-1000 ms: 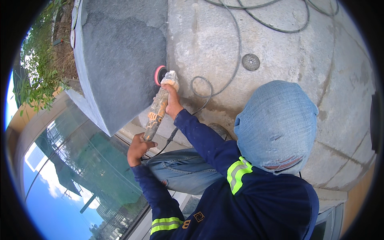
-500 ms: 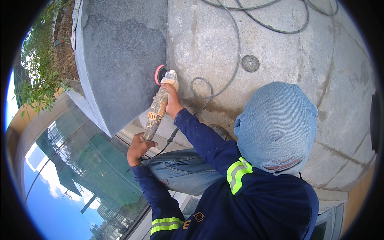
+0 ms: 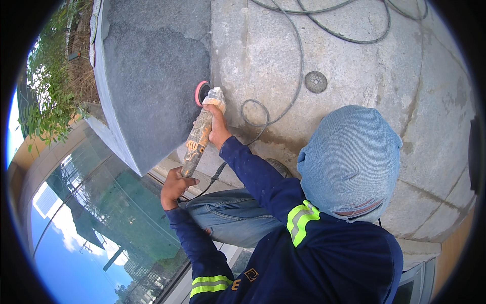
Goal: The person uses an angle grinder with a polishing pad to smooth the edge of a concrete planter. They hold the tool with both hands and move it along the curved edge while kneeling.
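Note:
An angle grinder (image 3: 198, 134) with a worn grey and orange body is held between both my hands. My right hand (image 3: 219, 127) wraps around it just behind its head. My left hand (image 3: 174, 188) is closed round the rear end, thumb showing on the near side; its other fingers are partly hidden. A round pad (image 3: 202, 93) with a pink rim and dark back sits on the grinder head. The pad is tilted on edge against the dark grey face of a block (image 3: 157, 71). Whether it spins cannot be made out.
The grinder's cord (image 3: 215, 177) runs beside my leg, and a grey cable (image 3: 299, 66) loops over the concrete floor (image 3: 354, 66). A round patterned grey disc (image 3: 316, 82) lies there. My denim-covered knee (image 3: 349, 157) rises at right. Reflective glass (image 3: 111, 213) and plants (image 3: 48, 91) are at left.
The view has shifted very slightly. My hands keep the same hold on the grinder, and its pad stays against the block's grey face.

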A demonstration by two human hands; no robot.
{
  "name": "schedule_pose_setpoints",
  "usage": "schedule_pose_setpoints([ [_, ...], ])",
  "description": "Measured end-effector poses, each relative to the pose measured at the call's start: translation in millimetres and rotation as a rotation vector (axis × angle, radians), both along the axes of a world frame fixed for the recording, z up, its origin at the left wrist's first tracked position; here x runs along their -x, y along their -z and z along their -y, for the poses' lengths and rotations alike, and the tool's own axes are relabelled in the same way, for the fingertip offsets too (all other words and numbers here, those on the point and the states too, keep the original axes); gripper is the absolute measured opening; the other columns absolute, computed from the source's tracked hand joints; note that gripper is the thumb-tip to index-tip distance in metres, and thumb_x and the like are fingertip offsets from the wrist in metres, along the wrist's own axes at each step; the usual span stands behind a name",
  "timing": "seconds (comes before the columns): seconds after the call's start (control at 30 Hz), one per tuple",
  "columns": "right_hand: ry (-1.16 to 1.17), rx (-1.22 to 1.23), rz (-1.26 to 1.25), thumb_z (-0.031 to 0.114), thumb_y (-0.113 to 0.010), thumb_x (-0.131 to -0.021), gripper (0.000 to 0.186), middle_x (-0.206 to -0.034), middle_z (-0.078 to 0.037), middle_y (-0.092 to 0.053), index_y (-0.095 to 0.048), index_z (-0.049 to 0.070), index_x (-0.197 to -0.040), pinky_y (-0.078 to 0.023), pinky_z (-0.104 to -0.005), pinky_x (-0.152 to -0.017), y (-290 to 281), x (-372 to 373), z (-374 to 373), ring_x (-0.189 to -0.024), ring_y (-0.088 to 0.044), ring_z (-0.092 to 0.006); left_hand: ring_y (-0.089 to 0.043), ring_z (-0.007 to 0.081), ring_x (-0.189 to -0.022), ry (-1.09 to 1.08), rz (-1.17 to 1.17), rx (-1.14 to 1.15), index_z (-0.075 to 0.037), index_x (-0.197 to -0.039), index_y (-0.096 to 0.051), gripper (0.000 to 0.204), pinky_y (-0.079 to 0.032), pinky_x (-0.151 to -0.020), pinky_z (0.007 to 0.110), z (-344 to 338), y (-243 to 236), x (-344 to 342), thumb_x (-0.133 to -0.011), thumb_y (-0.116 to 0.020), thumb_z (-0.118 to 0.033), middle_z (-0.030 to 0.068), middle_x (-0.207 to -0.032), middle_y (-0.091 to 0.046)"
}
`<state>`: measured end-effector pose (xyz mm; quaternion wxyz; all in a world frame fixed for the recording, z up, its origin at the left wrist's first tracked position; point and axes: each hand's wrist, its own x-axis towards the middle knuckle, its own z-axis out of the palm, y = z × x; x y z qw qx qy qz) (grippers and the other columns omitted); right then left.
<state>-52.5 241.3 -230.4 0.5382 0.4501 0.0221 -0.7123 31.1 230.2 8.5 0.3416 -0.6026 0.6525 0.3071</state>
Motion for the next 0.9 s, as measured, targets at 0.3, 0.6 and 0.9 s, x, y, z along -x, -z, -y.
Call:
schedule_pose_setpoints([
  [0.3, -0.015, -0.005, 0.006, 0.032, -0.079, -0.079, 0.048, -0.089, -0.013, -0.06, -0.059, 0.008, -0.115, -0.058, -0.0544, -0.073, 0.5, 5.2, 0.7, -0.078, -0.067, -0.0338, -0.05, 0.0083, -0.058, 0.006, -0.006, -0.007, 0.0, -0.088, -0.07, 0.023, -0.036, -0.054, 0.03, 4.7, 1.4, 0.9, -0.072, -0.085, -0.008, -0.0042, -0.068, -0.057],
  [0.6, -0.004, -0.009, 0.006, 0.031, -0.079, -0.08, 0.045, -0.089, -0.013, -0.061, -0.06, 0.009, -0.114, -0.058, -0.0541, -0.074, 2.2, 7.3, 4.0, -0.078, -0.067, -0.0336, -0.05, 0.009, -0.062, 0.02, -0.01, -0.009, 0.0, -0.089, -0.069, 0.024, -0.037, -0.057, 0.03, 4.9, 1.3, 5.8, -0.072, -0.085, -0.008, -0.0045, -0.07, -0.057],
  [0.9, 0.011, -0.02, -0.004, 0.031, -0.079, -0.081, 0.043, -0.088, -0.013, -0.061, -0.061, 0.009, -0.113, -0.059, -0.0537, -0.073, 4.1, 9.9, 8.3, -0.076, -0.067, -0.033, -0.051, 0.0089, -0.062, 0.006, -0.019, -0.003, 0.001, -0.091, -0.071, 0.025, -0.037, -0.057, 0.029, 5.2, 0.6, 11.9, -0.072, -0.085, -0.008, -0.0046, -0.071, -0.058],
])
